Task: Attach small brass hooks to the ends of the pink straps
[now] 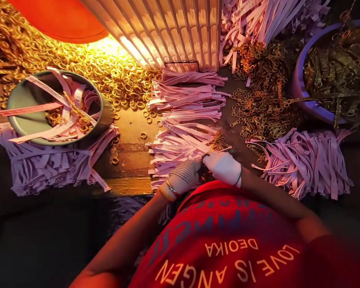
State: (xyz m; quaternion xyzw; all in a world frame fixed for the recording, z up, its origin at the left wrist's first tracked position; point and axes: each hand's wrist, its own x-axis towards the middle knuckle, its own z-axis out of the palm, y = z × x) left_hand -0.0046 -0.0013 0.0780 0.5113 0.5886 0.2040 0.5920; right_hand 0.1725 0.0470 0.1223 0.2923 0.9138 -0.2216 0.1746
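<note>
My left hand (184, 176), in a knitted work glove with dark dots, is closed close to my body, its fingertips pointing right. Against them my right hand (223, 167), in a white glove, is closed too. Something small and dark shows where the fingertips meet, but I cannot make out what it is. Just beyond the hands lies a pile of pale pink straps (180, 138) with looped ends. A small cluster of brass-coloured hooks (220, 141) rests beside the straps, right above my right hand.
Loose brass rings (129, 86) heap at the back left. A green bowl (24, 106) with straps and metal pieces tilts on more straps (48, 168). Metal clips (255, 112), a purple-rimmed tub (300, 80) and a strap bundle (312, 164) lie right. A ribbed panel (174, 32) stands behind.
</note>
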